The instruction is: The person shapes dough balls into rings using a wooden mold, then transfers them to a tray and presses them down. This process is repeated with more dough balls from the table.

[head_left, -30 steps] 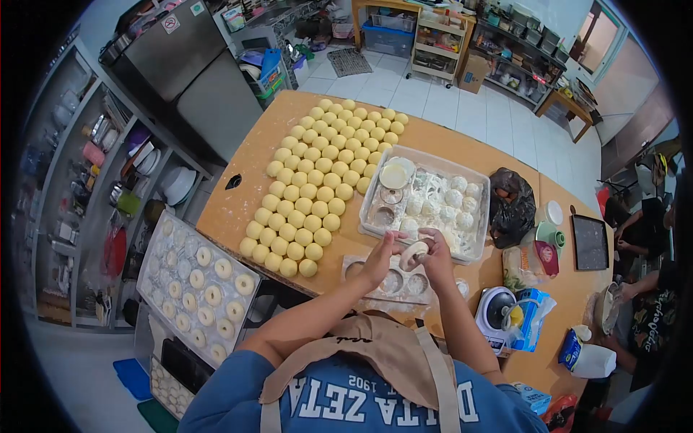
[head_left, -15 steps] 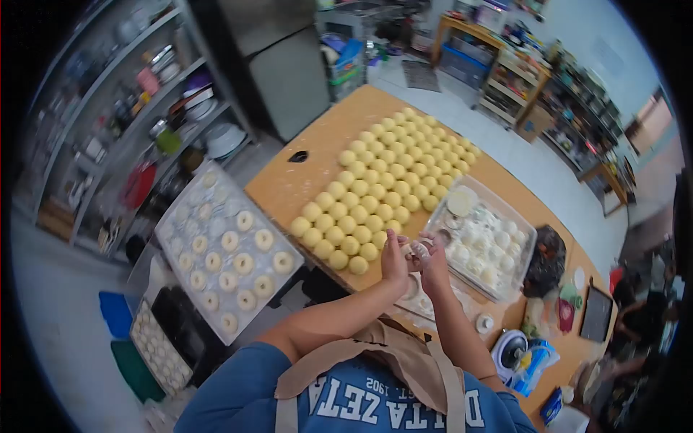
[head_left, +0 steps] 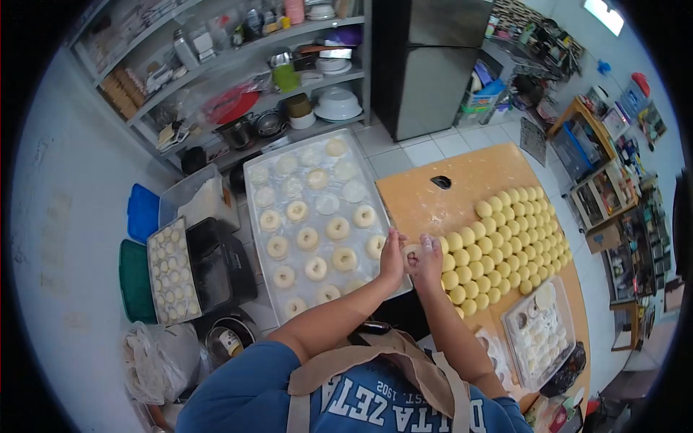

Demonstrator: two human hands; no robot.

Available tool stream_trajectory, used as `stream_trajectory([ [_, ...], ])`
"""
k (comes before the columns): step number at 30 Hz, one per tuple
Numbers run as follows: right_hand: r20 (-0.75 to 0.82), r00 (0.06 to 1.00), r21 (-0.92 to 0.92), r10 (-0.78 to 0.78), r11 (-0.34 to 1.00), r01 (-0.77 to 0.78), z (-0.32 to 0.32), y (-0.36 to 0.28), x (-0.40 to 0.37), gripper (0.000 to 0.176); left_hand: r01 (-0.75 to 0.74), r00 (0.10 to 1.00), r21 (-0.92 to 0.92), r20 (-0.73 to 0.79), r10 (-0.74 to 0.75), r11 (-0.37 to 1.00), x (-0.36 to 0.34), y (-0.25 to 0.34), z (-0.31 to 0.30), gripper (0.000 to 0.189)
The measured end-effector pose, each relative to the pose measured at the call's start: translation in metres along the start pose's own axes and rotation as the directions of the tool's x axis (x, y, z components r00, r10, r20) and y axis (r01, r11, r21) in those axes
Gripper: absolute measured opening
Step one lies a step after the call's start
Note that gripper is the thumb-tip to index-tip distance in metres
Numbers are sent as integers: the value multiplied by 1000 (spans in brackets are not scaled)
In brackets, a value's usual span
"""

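Note:
A pale ring of dough (head_left: 411, 257) is held between my two hands, with its hole visible in the middle. My left hand (head_left: 392, 261) closes on its left side, and my right hand (head_left: 429, 264), dusted white, grips the right side. Both are held near the table's edge, beside a large tray (head_left: 317, 195) lined with clear sheeting. Several dough rings (head_left: 338, 228) lie on that tray in rows, with bare pale round patches among them towards the back. Just right of my right hand are rows of round yellow dough balls (head_left: 491, 256).
The wooden table (head_left: 411, 195) carries the dough balls and a floured tray (head_left: 509, 325) holding white-dusted pieces. At left, a smaller tray (head_left: 151, 252) of little rounds rests by a black bin (head_left: 229, 263). Shelves (head_left: 238, 43) and a fridge (head_left: 440, 79) stand behind.
The view has turned left, towards the tray of rings. Both hands have moved with the dough from near the floured tray to beside the ring tray, and the dough's hole now shows clearly.

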State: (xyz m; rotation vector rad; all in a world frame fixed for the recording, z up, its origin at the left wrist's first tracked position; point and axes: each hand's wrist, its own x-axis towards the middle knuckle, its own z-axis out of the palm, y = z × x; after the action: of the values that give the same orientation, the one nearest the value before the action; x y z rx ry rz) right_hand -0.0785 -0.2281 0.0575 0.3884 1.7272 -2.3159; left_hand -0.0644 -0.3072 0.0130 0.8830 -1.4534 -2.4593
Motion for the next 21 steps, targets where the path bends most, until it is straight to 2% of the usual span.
stream_trajectory([
  [2, -178, 981, 70, -80, 993, 93, 45, 15, 14, 21, -83, 988, -121, -136, 66, 989, 11, 10, -17, 61],
  [3, -42, 998, 92, 41, 995, -37, 60, 6, 7, 22, -105, 978, -161, -198, 72, 981, 8, 25, -20, 61],
  [5, 87, 996, -58, 36, 998, -31, 82, 17, 13, 23, -133, 949, -182, -306, 73, 974, 6, 57, -26, 61],
  [7, 207, 978, -265, -1, 963, 57, 98, 29, 22, 27, 39, 991, -85, -126, -49, 996, 30, 72, -56, 63],
  [8, 248, 967, -320, 50, 947, 34, 100, 33, 28, 28, 118, 992, -27, -35, -119, 993, 43, 77, -72, 64],
  [9, 285, 953, -374, 102, 927, 13, 110, 16, 24, 29, 81, 997, 145, -20, -79, 986, 55, 83, -84, 63],
  [10, 318, 935, -428, 155, 904, -4, 118, 8, 23, 31, 68, 997, 124, 11, -70, 990, 60, 84, -94, 64],
  [12, 276, 950, -291, 148, 954, -64, 123, 34, 40, 31, 43, 996, 79, 68, -48, 996, 66, 84, -110, 67],
  [13, 223, 966, -219, 134, 972, -85, 134, 36, 42, 28, 80, 996, -247, 54, -69, 966, 65, 81, -109, 70],
  [14, 170, 978, -144, 124, 984, -100, 143, 38, 43, 25, 98, 994, -364, 70, -78, 926, 63, 78, -110, 71],
  [16, 160, 977, -62, 143, 989, -134, 150, 45, 46, 25, 131, 991, -578, 102, -88, 805, 52, 86, -107, 71],
  [17, 155, 976, -17, 153, 988, -152, 153, 48, 48, 26, 111, 994, -597, 74, -83, 794, 51, 91, -108, 70],
  [20, 303, 907, -298, 292, 933, -201, 164, 32, 40, 37, 186, 982, -223, 36, -183, 957, 78, 97, -131, 71],
  [21, 394, 885, -415, 248, 907, -70, 162, 32, 38, 38, 209, 974, 3, 86, -208, 978, 76, 117, -136, 70],
])
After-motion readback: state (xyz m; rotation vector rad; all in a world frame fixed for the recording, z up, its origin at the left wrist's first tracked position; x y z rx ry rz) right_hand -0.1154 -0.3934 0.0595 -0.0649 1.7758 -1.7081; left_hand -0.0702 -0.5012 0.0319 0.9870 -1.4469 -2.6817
